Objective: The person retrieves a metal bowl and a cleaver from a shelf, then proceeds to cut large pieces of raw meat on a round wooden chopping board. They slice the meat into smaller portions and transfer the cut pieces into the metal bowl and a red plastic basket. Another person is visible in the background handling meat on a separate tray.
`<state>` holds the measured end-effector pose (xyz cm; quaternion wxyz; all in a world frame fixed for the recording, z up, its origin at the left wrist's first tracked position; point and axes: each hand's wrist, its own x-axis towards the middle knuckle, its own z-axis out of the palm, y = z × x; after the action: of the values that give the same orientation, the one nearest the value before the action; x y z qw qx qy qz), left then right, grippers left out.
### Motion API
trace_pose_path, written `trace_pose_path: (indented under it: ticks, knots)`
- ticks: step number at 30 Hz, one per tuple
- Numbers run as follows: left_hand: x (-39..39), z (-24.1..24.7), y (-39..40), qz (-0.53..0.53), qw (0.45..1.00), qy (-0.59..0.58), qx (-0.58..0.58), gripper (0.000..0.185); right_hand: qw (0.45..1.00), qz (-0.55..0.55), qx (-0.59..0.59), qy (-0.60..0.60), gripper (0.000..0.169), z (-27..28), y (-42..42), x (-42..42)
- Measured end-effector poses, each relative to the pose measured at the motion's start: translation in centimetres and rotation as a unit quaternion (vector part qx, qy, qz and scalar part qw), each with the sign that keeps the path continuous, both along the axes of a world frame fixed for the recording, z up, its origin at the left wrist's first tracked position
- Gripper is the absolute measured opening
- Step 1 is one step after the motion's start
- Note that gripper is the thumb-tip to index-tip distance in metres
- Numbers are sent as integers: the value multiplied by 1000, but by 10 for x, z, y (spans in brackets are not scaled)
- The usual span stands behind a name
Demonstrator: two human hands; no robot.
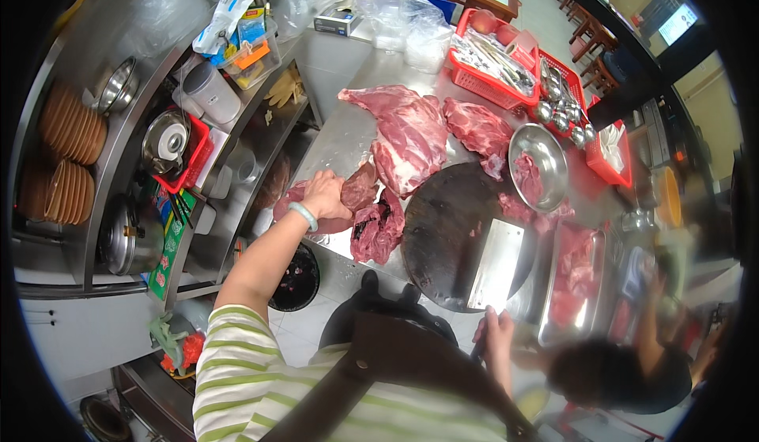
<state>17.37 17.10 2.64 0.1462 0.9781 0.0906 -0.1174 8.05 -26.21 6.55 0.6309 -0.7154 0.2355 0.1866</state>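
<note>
My left hand point(325, 196) lies on raw red meat at the left edge of the steel counter. Its fingertips are partly hidden, so I cannot tell whether they grip. A darker meat chunk point(360, 187) touches its right side, and a loose, dark-streaked piece of meat point(379, 228) lies just nearer me. My right hand point(495, 335) holds the handle of a cleaver point(497, 264), whose wide blade is over the near right part of a round, dark chopping board point(445, 222). Beyond the board rest a large meat cut point(409, 127) and a smaller cut point(476, 125).
A steel bowl point(548, 145) with meat tilts beside the board. To its right is a metal tray point(551, 299) of meat. Red baskets point(495, 83) with utensils stand farther back. Shelves point(124, 163) line the left. At lower right is another person point(622, 371), blurred.
</note>
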Motion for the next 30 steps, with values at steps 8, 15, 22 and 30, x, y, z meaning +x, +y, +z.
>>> trace_pose_path:
  ticks: [8,15,22,30]
  knots:
    - [-16,-16,30,81,812,-17,-577,48,1000,-3,-17,-12,23,8,-4,4]
    - [18,105,3,120,696,-32,-707,44,998,-67,17,-13,24,0,-31,-2]
    - [69,129,-102,28,649,-185,-737,55,997,-64,35,-31,24,2,-45,2]
    - [38,33,-156,-254,862,-180,-399,44,995,-94,11,-25,21,3,-64,3]
